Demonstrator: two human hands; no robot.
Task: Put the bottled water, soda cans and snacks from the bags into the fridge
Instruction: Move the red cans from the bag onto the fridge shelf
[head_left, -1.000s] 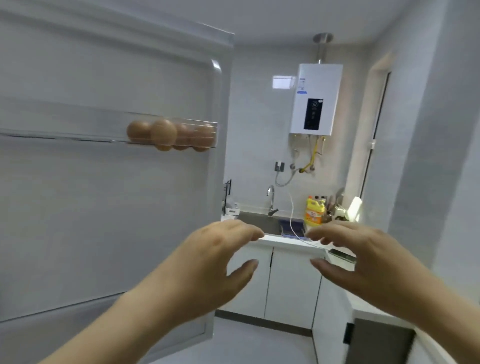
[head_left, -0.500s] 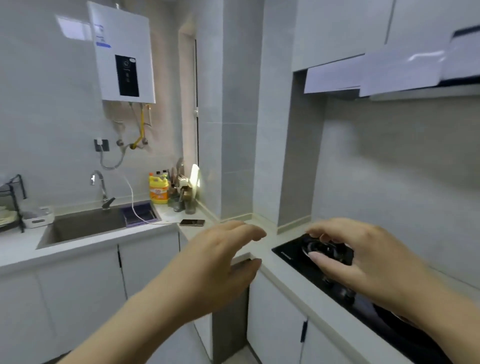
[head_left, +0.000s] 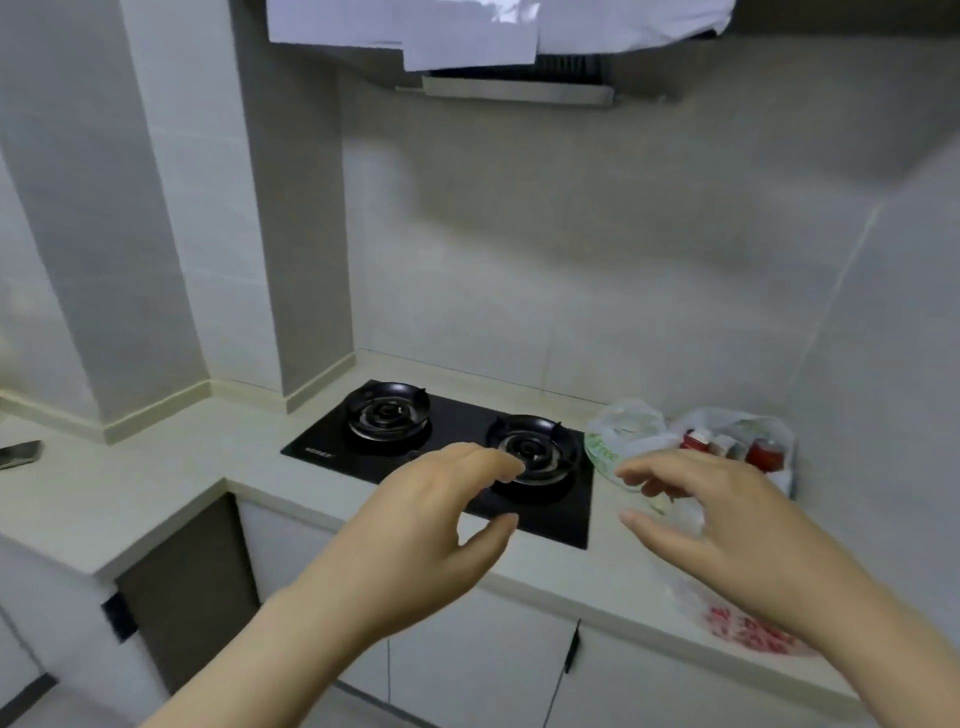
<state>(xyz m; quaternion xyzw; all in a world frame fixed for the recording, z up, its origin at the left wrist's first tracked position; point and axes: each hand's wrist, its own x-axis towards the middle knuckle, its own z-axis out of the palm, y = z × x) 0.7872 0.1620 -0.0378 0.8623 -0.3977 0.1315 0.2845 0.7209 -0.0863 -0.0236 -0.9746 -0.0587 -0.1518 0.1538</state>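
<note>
A phone (head_left: 18, 454) lies at the far left of the counter (head_left: 156, 488). Further right, a black two-burner hob (head_left: 447, 457) is set into it. My left grip (head_left: 415, 540) hovers open over the hob's front edge, fingers loosely spread, holding nothing. My right grip (head_left: 727, 525) is open too, just before the bags. A white bag with green print (head_left: 618, 436) stands beside the hob. Right of it, a clear bag (head_left: 737, 421) shows red cans (head_left: 764, 453). A red-printed bag (head_left: 743, 631) lies beneath my right wrist.
</note>
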